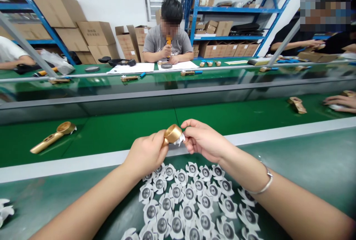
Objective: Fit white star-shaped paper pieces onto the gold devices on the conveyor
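My left hand (147,153) is curled shut around the handle of a gold device (172,133), so only its round head sticks out above my knuckles, tipped toward the right. My right hand (204,140) meets it from the right: thumb and forefinger are pinched together on a small white tab (179,139) that sits against the near side of the gold head, while the other fingers stay loosely bent underneath. Both hands hover just above the near edge of the green belt (116,132), over the white strip (69,164) that borders it.

Below my wrists, on the near bench, lies a spread of white petal-shaped pieces with grey round centres (189,203), packed close and overlapping. A silver bracelet (264,186) circles my right wrist.

On the belt to the far left rests another gold device (52,137), lying flat, well apart from my hands. To the far right a similar piece (297,105) lies near another person's hand (340,103). Across the line a person in a grey shirt (167,42) sits holding something orange, with cardboard boxes (94,36) and blue shelving (236,10) behind.
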`<state>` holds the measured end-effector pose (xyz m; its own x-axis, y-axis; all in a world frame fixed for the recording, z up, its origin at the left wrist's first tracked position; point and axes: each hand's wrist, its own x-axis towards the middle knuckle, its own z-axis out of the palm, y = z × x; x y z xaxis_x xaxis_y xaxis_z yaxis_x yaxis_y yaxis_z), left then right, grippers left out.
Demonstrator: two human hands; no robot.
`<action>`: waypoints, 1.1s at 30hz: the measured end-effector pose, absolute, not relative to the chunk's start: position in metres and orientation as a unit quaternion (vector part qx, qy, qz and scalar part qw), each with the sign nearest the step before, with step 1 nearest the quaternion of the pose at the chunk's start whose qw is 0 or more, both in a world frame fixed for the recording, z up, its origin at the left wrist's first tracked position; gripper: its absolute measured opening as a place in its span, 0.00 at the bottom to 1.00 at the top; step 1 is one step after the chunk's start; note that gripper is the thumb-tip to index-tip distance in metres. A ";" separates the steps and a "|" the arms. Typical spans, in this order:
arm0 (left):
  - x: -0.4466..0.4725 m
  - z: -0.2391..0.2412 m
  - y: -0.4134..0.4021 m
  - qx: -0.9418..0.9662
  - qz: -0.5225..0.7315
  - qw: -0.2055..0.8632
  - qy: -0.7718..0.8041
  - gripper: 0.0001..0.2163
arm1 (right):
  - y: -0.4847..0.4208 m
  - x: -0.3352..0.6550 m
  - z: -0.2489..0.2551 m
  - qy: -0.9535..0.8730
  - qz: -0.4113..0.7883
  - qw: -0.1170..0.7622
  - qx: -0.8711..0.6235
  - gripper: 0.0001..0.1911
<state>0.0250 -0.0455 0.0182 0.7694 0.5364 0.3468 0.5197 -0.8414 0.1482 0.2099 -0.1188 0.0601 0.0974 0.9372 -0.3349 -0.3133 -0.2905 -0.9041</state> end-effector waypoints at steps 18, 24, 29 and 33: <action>0.017 0.014 -0.010 0.857 0.263 0.249 0.368 0.18 | -0.099 0.240 0.031 -0.363 0.523 0.474 -0.609 0.11; 0.003 0.002 0.022 0.883 0.172 0.071 0.430 0.15 | -0.082 0.285 -0.001 -0.472 0.253 0.469 -0.702 0.11; 0.001 -0.008 0.027 0.878 0.151 0.051 0.452 0.17 | -0.081 0.305 0.000 -0.522 0.111 0.413 -0.738 0.12; 0.003 -0.004 0.021 0.854 0.169 0.033 0.490 0.25 | -0.079 0.336 -0.007 -0.470 0.027 0.348 -0.811 0.15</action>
<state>0.0028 0.0206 -0.0045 0.4625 0.8487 0.2564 0.8263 -0.5174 0.2223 0.3359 -0.0787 -0.0072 0.5576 0.7804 0.2830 0.7431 -0.3174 -0.5890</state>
